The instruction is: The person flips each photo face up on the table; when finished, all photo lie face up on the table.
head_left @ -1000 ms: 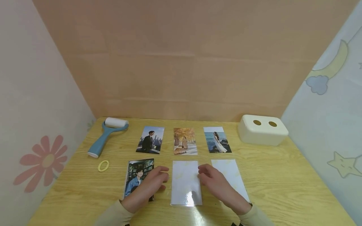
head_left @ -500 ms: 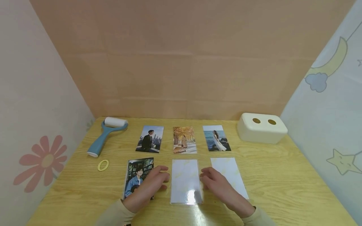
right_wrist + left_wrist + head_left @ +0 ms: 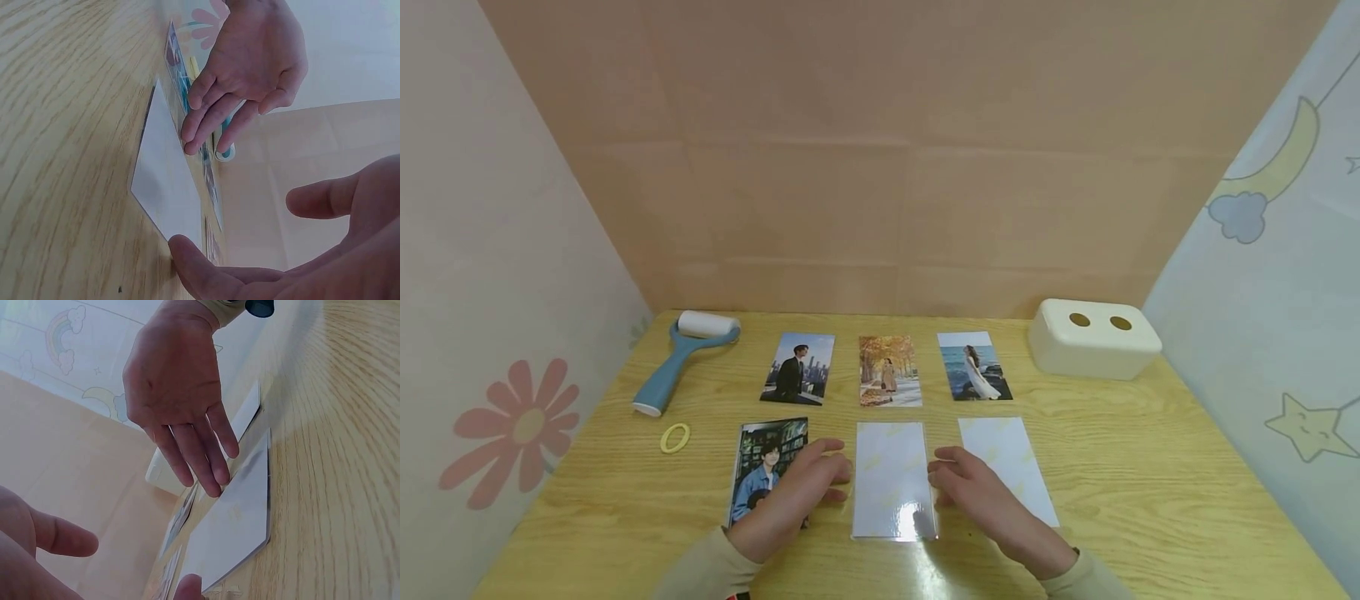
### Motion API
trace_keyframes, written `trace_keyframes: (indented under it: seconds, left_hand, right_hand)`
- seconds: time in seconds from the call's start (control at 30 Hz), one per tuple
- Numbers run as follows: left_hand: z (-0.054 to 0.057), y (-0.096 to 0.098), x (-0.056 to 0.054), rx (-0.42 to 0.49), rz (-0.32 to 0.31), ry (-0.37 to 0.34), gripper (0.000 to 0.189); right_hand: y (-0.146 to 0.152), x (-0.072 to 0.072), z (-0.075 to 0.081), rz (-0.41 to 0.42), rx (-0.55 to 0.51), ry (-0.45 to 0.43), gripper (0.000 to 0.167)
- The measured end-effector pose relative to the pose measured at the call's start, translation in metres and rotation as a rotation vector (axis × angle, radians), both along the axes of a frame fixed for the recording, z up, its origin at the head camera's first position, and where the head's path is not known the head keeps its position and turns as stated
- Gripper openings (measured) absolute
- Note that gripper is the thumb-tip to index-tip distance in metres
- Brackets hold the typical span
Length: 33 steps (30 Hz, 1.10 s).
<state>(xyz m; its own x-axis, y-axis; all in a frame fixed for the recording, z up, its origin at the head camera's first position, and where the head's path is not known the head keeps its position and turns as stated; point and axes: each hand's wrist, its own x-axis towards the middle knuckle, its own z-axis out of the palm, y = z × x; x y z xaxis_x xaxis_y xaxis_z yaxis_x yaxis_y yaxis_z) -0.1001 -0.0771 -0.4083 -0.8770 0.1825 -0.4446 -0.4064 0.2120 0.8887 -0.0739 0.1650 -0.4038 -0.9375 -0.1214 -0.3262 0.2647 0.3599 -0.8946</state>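
Observation:
In the head view, a glossy white card [image 3: 891, 479] with faint yellow marks and a clear border lies flat between my hands. My left hand [image 3: 797, 500] is by its left edge, fingers loosely bent, with the wrist above a photo [image 3: 772, 446] of a person in a blue jacket. My right hand [image 3: 988, 504] is at the opposite edge, partly over a second white card [image 3: 1011, 462]. Both wrist views show relaxed fingers holding nothing; in the right wrist view a fingertip of my right hand [image 3: 250, 275] meets the card's edge, though contact is unclear.
Three photos, of a person in a suit [image 3: 797, 369], an autumn path [image 3: 891, 371] and a seaside figure [image 3: 975, 367], form a back row. A blue-handled roller [image 3: 673, 367] and a yellow ring [image 3: 675, 438] lie left. A cream box with two holes [image 3: 1093, 346] stands back right.
My right hand drew slightly away from the middle card's right edge, then came a little back toward it. My left hand stayed nearly still. The cards and photos remain in place.

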Motion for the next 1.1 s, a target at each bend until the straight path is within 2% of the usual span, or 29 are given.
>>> trace_keyframes:
  seconds: [0.27,0.5,0.7,0.87,1.1]
  left_hand:
    - [-0.0022,0.0004,0.0031,0.031,0.015,-0.002,0.06]
    - [-0.002,-0.0007,0.0027,0.149,0.026,-0.017,0.06]
    - [-0.0039,-0.0008,0.0018,0.21,0.039,-0.018,0.06]
    - [-0.0043,-0.0015,0.0015,0.243,0.026,-0.006,0.059]
    - [-0.0019,-0.0029,-0.0003,0.247,0.027,-0.015,0.058]
  right_hand:
    - [-0.0002,-0.0014,-0.0057,0.008,-0.007,-0.013,0.056]
    - [0.0003,-0.0024,-0.0042,0.003,0.003,-0.035,0.054]
    - [0.0012,-0.0011,-0.0017,0.009,-0.005,-0.037,0.054]
    - [0.0001,-0.0019,-0.0033,-0.011,-0.008,-0.037,0.055]
    - [0.002,-0.0017,-0.0025,0.004,-0.017,-0.045,0.056]
